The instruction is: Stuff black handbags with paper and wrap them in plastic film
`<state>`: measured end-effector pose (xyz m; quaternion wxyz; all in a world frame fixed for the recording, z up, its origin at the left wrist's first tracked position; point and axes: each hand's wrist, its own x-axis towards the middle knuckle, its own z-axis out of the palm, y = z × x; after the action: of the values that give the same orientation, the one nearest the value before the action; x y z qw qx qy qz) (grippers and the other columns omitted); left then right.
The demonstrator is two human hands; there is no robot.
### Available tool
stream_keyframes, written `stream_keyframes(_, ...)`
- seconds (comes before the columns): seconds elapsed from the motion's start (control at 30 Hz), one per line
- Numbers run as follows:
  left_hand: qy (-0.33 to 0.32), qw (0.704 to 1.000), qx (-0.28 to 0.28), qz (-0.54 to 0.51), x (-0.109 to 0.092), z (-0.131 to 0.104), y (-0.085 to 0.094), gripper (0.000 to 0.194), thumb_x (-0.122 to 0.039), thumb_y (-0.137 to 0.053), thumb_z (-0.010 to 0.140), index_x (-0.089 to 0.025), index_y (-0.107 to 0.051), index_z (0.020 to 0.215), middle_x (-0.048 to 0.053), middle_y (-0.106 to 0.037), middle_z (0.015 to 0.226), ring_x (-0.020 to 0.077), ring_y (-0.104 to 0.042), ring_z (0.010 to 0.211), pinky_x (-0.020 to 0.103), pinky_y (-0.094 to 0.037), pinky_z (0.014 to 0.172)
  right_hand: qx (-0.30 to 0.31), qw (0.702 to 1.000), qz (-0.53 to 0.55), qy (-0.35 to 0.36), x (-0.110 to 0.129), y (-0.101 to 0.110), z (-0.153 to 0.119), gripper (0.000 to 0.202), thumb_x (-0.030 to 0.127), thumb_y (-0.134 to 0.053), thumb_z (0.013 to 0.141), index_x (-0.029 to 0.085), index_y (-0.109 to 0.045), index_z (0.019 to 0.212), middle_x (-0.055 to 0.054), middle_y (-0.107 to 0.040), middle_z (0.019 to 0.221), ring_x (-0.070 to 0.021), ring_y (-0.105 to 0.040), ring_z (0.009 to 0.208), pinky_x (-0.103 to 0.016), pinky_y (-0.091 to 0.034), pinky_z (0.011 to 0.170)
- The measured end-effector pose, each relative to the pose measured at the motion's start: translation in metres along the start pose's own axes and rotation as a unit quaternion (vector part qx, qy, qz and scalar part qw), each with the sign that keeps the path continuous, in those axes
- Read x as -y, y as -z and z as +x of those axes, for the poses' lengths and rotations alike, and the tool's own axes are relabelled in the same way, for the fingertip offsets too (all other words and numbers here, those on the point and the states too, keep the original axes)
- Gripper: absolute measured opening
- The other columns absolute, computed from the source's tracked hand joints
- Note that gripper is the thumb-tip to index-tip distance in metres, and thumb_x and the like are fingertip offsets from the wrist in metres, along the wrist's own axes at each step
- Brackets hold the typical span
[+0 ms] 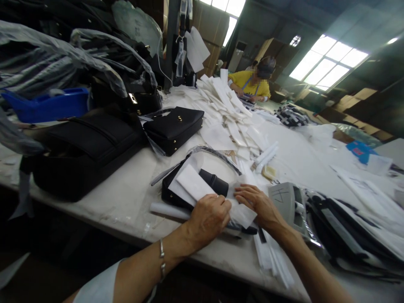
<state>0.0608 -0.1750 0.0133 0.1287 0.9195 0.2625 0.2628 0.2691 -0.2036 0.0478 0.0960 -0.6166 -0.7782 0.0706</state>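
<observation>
In front of me a black handbag lies on the table, its wrapped handle arched behind it. White padding sheet rests on the bag, beside a black strap piece. My left hand is closed at the sheet's near end, on the bag; its fingertips are curled, and what they pinch is hidden. My right hand lies at the bag's right side with fingers apart, touching thin translucent white paper. A rolled white sheet lies along the near side of the bag.
Black bags and another handbag stand left, near a blue tray. White sheets are heaped behind. A grey device and black bag parts lie right. A person in yellow works across the table.
</observation>
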Motion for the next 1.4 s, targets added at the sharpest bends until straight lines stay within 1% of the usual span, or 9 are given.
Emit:
stream_keyframes(0.1,0.011,1.000,0.000,-0.014,0.000,0.001,0.000,0.007,-0.018,-0.054,0.090,-0.020,-0.052,0.083,0.001,-0.060,0.082,0.0186,-0.059,0.081,0.033,-0.050,0.080,-0.019,1.000,0.019,-0.015,0.001,-0.006,-0.011,0.032,0.023,-0.043,0.096,0.021,-0.075,0.096,-0.007,-0.072,0.111,-0.0242,-0.056,0.119,-0.045,-0.043,0.106)
stream_keyframes(0.2,0.019,1.000,-0.002,-0.025,0.000,0.002,0.000,0.010,-0.018,-0.052,0.091,-0.020,-0.052,0.082,0.000,-0.059,0.080,0.0176,-0.059,0.077,0.032,-0.050,0.078,-0.015,0.999,0.024,-0.029,0.004,-0.007,-0.008,0.032,0.021,-0.042,0.095,0.021,-0.074,0.095,-0.007,-0.072,0.109,-0.0235,-0.056,0.117,-0.044,-0.043,0.104)
stream_keyframes(0.3,0.019,1.000,-0.012,-0.021,0.000,0.003,0.000,0.013,-0.017,-0.050,0.092,-0.020,-0.052,0.080,0.000,-0.059,0.078,0.0172,-0.058,0.075,0.032,-0.049,0.076,0.021,0.999,0.010,-0.046,0.001,-0.003,0.003,0.031,0.021,-0.043,0.094,0.022,-0.073,0.087,-0.005,-0.072,0.101,-0.0215,-0.058,0.106,-0.039,-0.045,0.097)
stream_keyframes(0.43,0.016,1.000,-0.015,0.002,-0.002,0.004,0.000,0.012,-0.019,-0.051,0.092,-0.020,-0.051,0.080,0.001,-0.059,0.079,0.0186,-0.058,0.076,0.033,-0.050,0.075,0.058,0.994,-0.053,-0.077,-0.004,0.000,0.023,0.032,0.033,-0.048,0.096,0.022,-0.071,0.076,-0.005,-0.069,0.081,-0.0207,-0.060,0.087,-0.034,-0.045,0.084)
stream_keyframes(0.67,0.014,1.000,-0.008,0.014,-0.002,0.004,-0.003,0.012,-0.019,-0.052,0.093,-0.021,-0.051,0.081,0.000,-0.059,0.079,0.0197,-0.058,0.076,0.034,-0.051,0.074,0.089,0.978,-0.152,-0.112,-0.004,0.000,0.055,0.031,0.034,-0.047,0.096,0.023,-0.075,0.087,-0.009,-0.075,0.090,-0.0239,-0.065,0.087,-0.033,-0.042,0.075)
stream_keyframes(0.87,0.011,1.000,-0.017,0.012,-0.001,0.003,-0.005,0.011,-0.018,-0.050,0.093,-0.021,-0.051,0.082,0.001,-0.059,0.080,0.0194,-0.058,0.077,0.034,-0.051,0.077,0.104,0.980,-0.024,-0.169,-0.018,0.002,0.055,0.024,0.031,-0.052,0.090,0.026,-0.075,0.085,-0.001,-0.074,0.081,-0.0176,-0.066,0.076,-0.027,-0.040,0.065)
stream_keyframes(1.07,0.007,1.000,-0.024,0.013,-0.002,0.001,-0.005,0.010,-0.016,-0.050,0.092,-0.020,-0.051,0.083,0.002,-0.058,0.079,0.0197,-0.058,0.078,0.034,-0.051,0.079,0.018,0.973,0.037,-0.225,-0.019,-0.002,0.050,0.022,0.043,-0.057,0.087,0.024,-0.067,0.082,0.000,-0.070,0.073,-0.0169,-0.062,0.068,-0.027,-0.039,0.061)
stream_keyframes(1.3,0.011,1.000,-0.024,0.013,-0.003,0.002,-0.004,0.009,-0.015,-0.051,0.090,-0.020,-0.050,0.082,0.001,-0.058,0.079,0.0196,-0.058,0.077,0.034,-0.052,0.077,-0.008,0.975,0.066,-0.211,-0.021,-0.005,0.047,0.037,0.042,-0.054,0.088,0.024,-0.062,0.119,0.001,-0.070,0.077,-0.0185,-0.064,0.072,-0.029,-0.042,0.067)
stream_keyframes(1.4,0.012,1.000,-0.024,0.016,-0.003,0.002,-0.004,0.010,-0.015,-0.051,0.090,-0.021,-0.050,0.082,0.001,-0.058,0.079,0.0196,-0.058,0.076,0.034,-0.052,0.077,0.030,0.976,0.053,-0.209,-0.022,-0.001,0.048,0.029,0.041,-0.050,0.090,0.025,-0.069,0.104,-0.001,-0.072,0.081,-0.0191,-0.065,0.076,-0.029,-0.041,0.068)
